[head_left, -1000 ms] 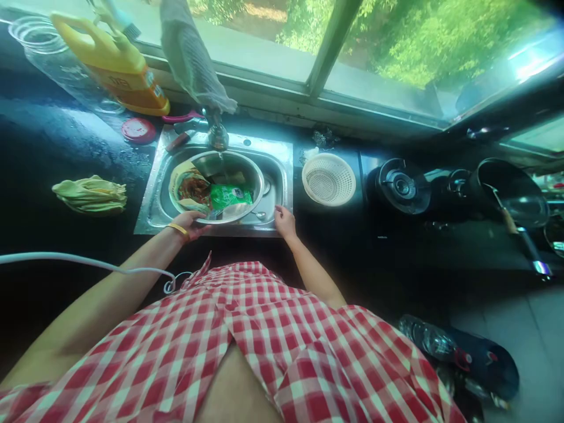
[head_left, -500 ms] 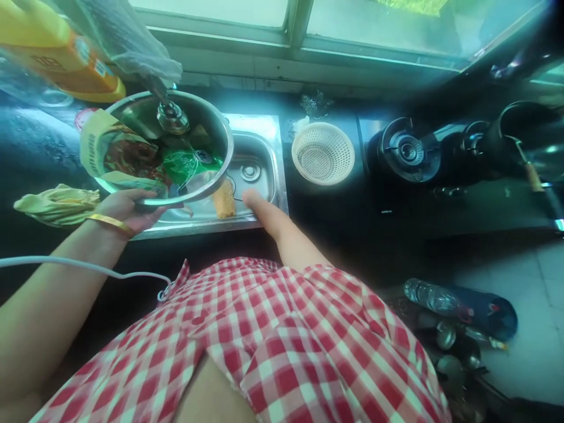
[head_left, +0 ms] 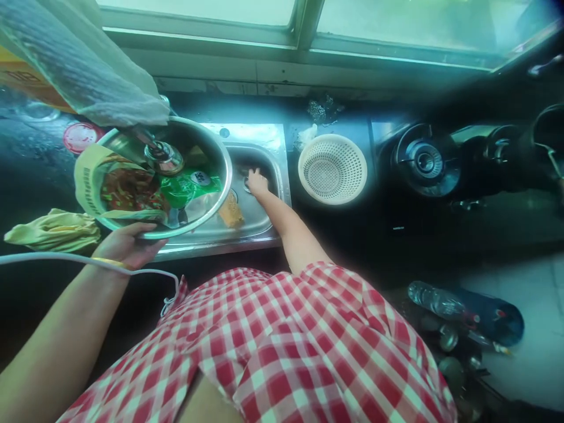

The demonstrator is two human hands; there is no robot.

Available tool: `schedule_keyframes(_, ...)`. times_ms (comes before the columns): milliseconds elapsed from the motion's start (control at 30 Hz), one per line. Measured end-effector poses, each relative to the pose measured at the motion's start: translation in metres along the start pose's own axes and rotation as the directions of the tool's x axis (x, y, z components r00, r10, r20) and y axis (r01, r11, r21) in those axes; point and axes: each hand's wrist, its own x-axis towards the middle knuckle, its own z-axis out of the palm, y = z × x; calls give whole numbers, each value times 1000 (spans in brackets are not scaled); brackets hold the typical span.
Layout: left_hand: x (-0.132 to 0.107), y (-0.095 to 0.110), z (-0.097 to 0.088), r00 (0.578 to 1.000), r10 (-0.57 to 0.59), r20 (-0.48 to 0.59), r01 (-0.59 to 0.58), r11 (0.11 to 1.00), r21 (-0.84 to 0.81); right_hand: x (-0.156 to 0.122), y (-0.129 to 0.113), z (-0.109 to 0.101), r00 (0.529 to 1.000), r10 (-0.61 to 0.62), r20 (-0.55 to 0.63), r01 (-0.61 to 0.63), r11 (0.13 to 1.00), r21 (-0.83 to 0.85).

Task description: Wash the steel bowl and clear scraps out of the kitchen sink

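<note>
No legible text anywhere.

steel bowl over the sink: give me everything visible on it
The steel bowl is round, shiny metal with a rolled rim, tilted and lifted above the left side of the sink. The left hand grips its near rim from below. Inside lie a green packet and a yellow-edged wrapper that overhangs the left rim. The faucet hangs over it.

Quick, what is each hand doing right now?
Left hand: closed on the rim of the metal bowl.
Right hand: down in the sink; grip cannot be told.
</note>
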Motion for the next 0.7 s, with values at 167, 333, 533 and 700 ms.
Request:
schedule_keyframes(167, -5, -8, 10, 998, -63, -24, 62, 998, -33, 7, -3, 3, 991, 134, 28, -136, 987, 84)
schedule_keyframes(333, -10, -21, 19, 992, -124, -4, 123, 991, -48, -6, 0, 0, 981, 172, 88, -180, 978, 104)
schedule_keyframes(533, -11, -36, 12, 985, -174, 6, 174, 983, -64, -36, -4, 13, 982, 127, 142, -142, 984, 103)
schedule_keyframes(700, -1, -51, 0, 984, -175, 26, 177, 980, -92, -46, -1, 21, 975, 153, 162, -170, 981, 96)
